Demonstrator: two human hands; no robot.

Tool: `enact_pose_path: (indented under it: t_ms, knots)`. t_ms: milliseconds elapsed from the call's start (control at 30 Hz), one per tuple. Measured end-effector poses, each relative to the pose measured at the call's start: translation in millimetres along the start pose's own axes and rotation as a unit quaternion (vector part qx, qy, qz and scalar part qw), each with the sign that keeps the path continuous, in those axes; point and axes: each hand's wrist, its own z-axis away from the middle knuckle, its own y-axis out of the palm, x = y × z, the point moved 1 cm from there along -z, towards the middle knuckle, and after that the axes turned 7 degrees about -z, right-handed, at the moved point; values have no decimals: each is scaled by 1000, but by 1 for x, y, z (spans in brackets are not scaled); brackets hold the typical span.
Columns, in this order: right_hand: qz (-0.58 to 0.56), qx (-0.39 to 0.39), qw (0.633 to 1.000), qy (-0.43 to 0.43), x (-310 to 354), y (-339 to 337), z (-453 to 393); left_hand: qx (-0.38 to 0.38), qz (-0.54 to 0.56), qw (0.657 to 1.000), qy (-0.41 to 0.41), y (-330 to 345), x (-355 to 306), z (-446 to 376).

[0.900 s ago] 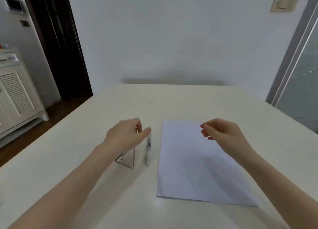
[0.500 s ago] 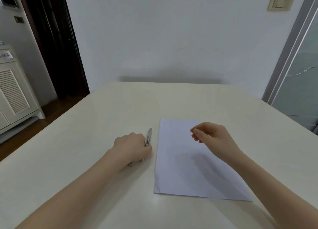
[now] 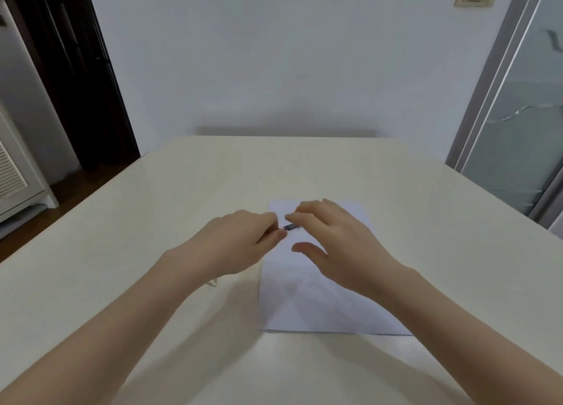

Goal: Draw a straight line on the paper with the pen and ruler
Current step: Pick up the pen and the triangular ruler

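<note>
A white sheet of paper (image 3: 313, 307) lies on the cream table (image 3: 91, 283) in front of me. My left hand (image 3: 240, 243) holds the pen (image 3: 291, 227) above the paper's upper left part, with only a short dark piece of it showing between my hands. My right hand (image 3: 332, 246) hovers over the paper with its fingers spread, its fingertips touching the pen's free end. A clear triangular ruler (image 3: 212, 282) lies on the table left of the paper, mostly hidden under my left forearm.
The table runs back to a white wall (image 3: 274, 69). A dark doorway (image 3: 61, 69) and a white louvred cabinet (image 3: 15, 176) stand at the left. A glass door with a metal frame (image 3: 518, 115) is at the right.
My left hand has lifted the pen off the table and carried it right, over the paper. My right hand has moved left to meet the pen. The ruler stays where it lay.
</note>
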Motion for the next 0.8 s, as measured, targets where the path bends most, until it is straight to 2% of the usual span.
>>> enact_pose_path:
  t_ms: [167, 267, 367, 433, 500, 567, 633, 700, 800]
  knots:
    - [-34, 25, 999, 22, 2, -2, 0, -42, 118, 991, 52, -3, -14, 1]
    - [-62, 24, 997, 42, -4, -3, 0, -40, 197, 979, 28, -8, -7, 1]
    - [-71, 25, 991, 114, -19, -6, 2, -40, 242, 969, -22, -9, 14, 0]
    - [-73, 30, 984, 163, -32, -10, 5, -42, 213, 975, -55, -7, 32, 0]
    - [-82, 21, 978, 190, -42, -11, 7, -23, 125, 988, -89, -2, 53, 2]
    - [-87, 12, 975, 205, -49, -11, 10, 36, -8, 991, -131, 4, 71, 4]
    - [-91, 6, 971, 221, -55, -9, 12, 87, -103, 974, -182, 12, 86, 8]
    - [-97, 2, 968, 231, -59, -7, 13, 118, -137, 957, -228, 19, 93, 13]
    - [-117, -11, 966, 231, -62, -6, 13, 167, -139, 943, -252, 27, 94, 17]
